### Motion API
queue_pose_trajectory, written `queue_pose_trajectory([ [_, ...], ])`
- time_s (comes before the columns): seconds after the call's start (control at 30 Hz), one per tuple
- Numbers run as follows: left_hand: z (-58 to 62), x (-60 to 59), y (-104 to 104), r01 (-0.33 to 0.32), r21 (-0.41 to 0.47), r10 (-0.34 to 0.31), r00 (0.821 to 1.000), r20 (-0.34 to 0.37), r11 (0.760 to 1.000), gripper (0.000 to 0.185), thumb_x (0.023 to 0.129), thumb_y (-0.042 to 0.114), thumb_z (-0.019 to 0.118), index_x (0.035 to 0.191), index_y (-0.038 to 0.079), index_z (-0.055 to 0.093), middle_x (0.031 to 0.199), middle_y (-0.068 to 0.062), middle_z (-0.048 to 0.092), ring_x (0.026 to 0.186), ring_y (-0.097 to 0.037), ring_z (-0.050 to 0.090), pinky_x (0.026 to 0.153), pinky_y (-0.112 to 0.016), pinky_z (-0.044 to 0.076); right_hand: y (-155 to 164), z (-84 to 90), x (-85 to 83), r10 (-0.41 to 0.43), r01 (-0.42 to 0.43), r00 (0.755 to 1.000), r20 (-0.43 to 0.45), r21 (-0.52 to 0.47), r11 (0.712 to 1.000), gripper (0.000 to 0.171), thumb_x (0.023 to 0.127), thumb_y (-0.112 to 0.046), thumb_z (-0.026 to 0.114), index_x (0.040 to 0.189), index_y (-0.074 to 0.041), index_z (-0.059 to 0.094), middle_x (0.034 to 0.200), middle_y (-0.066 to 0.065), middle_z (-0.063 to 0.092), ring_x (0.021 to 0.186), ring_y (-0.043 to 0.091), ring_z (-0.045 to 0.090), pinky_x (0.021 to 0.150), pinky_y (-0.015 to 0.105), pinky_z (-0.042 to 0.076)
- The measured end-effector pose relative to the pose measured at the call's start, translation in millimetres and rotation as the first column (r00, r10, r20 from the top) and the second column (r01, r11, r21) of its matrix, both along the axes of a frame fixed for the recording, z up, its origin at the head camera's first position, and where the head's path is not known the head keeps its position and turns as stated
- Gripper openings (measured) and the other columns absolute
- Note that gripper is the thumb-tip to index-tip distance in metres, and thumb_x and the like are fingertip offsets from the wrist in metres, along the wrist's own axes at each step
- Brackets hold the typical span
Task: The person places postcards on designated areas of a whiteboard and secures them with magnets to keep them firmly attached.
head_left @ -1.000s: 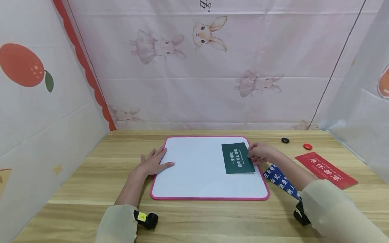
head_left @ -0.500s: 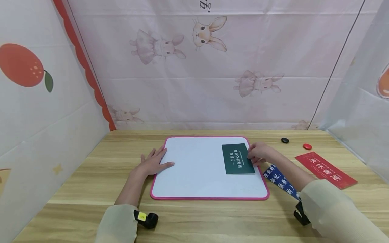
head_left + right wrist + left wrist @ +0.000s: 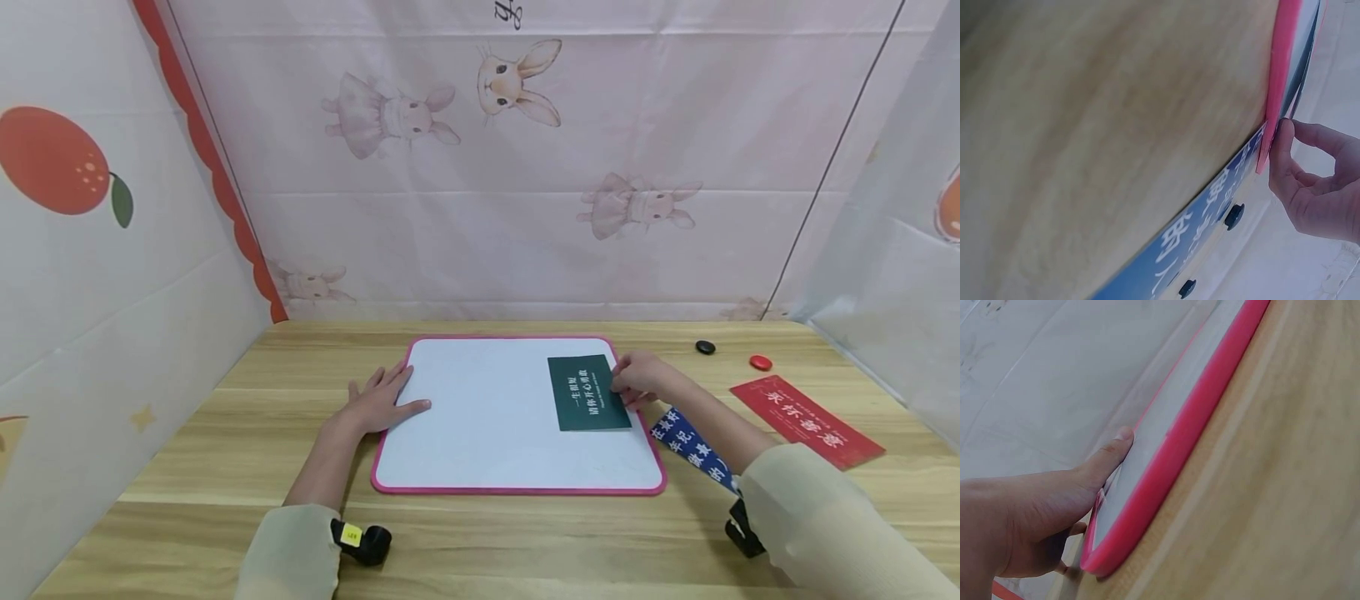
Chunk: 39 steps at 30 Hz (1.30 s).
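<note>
The left hand [image 3: 378, 402] lies flat, fingers straight, steadying the board's [image 3: 480, 417] near edge. The right hand [image 3: 637, 377] pinches the green card [image 3: 588, 392] lying on the board just beside it. Placing seems underway; next likely calls for releasing without shifting it.

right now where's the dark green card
In the head view the dark green card lies on the right part of the pink-rimmed whiteboard, with the right hand pinching its right edge, left of the blue strip.

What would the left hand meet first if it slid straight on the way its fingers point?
The left hand points up and right along the whiteboard; it would probably cross bare board first.
</note>
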<state>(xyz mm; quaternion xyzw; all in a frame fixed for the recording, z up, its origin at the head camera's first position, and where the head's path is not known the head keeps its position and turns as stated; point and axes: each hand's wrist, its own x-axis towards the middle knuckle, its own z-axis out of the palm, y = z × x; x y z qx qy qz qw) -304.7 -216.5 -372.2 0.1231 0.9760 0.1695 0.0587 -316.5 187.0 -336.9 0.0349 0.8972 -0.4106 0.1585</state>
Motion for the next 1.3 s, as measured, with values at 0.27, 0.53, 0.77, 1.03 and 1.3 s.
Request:
queue_pose_trajectory([
  [0.27,0.5,0.4,0,0.0,0.0,0.0,1.0,-0.002,1.0,0.084,0.086,0.059,0.048,0.147,0.007,0.02,0.151,-0.014,0.013,0.135,-0.04,0.003,0.097,-0.065,-0.008,2,-1.5,-0.1,0.003,-0.003,1.0,-0.006,0.001,1.0,0.025,0.088,-0.003,0.056,0.109,0.009,0.05,0.084,0.015,0.057,0.063,0.02,0.057,0.058,0.03,0.052],
  [0.53,1.7,2.2,1,0.002,0.003,-0.002,1.0,-0.003,1.0,0.084,0.086,0.058,0.048,0.146,0.007,0.02,0.151,-0.014,0.013,0.135,-0.04,0.003,0.097,-0.065,-0.008,2,-1.1,1.0,-0.003,0.003,1.0,-0.004,-0.001,1.0,0.024,0.089,-0.003,0.056,0.109,0.009,0.05,0.081,0.014,0.057,0.063,0.02,0.057,0.059,0.03,0.053],
  [0.77,0.6,1.3,1,0.004,0.005,-0.004,1.0,-0.002,1.0,0.085,0.086,0.059,0.048,0.146,0.006,0.02,0.151,-0.015,0.013,0.135,-0.041,0.003,0.097,-0.065,-0.007,3,-2.6,1.4,-0.008,0.008,1.0,-0.005,0.006,1.0,0.024,0.088,-0.004,0.057,0.108,0.007,0.05,0.078,0.014,0.056,0.062,0.021,0.057,0.058,0.03,0.053],
  [1.03,0.1,0.7,0,-0.004,0.003,0.004,1.0,0.0,1.0,0.085,0.086,0.059,0.048,0.147,0.007,0.02,0.151,-0.014,0.013,0.135,-0.039,0.002,0.098,-0.064,-0.008,5,1.6,2.1,0.014,-0.014,1.0,-0.021,0.013,1.0,0.029,0.089,-0.005,0.056,0.113,0.01,0.048,0.078,0.015,0.058,0.063,0.021,0.058,0.06,0.031,0.053],
  [1.3,1.0,1.1,1,0.0,0.014,0.0,1.0,-0.004,1.0,0.085,0.086,0.059,0.048,0.146,0.007,0.02,0.151,-0.015,0.013,0.135,-0.04,0.003,0.098,-0.064,-0.008,15,16.4,0.3,0.03,-0.031,0.995,-0.09,-0.005,1.0,0.035,0.089,-0.005,0.053,0.116,0.014,0.044,0.098,0.024,0.057,0.077,0.027,0.061,0.067,0.035,0.054],
])
